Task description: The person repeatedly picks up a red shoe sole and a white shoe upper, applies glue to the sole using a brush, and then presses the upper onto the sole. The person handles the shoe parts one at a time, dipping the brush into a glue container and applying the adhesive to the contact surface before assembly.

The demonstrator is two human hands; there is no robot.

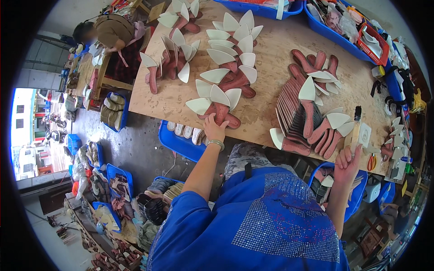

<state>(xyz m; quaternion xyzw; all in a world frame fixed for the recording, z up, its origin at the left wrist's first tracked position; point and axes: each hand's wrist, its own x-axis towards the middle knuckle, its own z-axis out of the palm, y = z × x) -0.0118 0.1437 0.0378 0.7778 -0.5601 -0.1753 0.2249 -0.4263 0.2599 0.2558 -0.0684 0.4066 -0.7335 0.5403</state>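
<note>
My left hand (214, 129), with a bracelet at its wrist, has its fingers closed over the near end of a fanned pile of reddish-brown shoe insoles (222, 112) with white pointed toe pieces, at the table's front edge. My right hand (347, 160) grips a brush (355, 134) upright by its light handle, dark bristles at the top. Left of the brush lies a large fanned stack of insoles (294, 108), some with white toes. A white square pad or container (364, 134) is just beside the brush; its kind is unclear.
More insole piles (174, 56) cover the wooden table (266, 58). Blue bins (334, 31) and a red basket (373, 45) line its far right. Red-handled pliers (371, 162) lie near the right edge. Another person (113, 31) bends at a far-left bench. A blue tub (181, 143) stands below.
</note>
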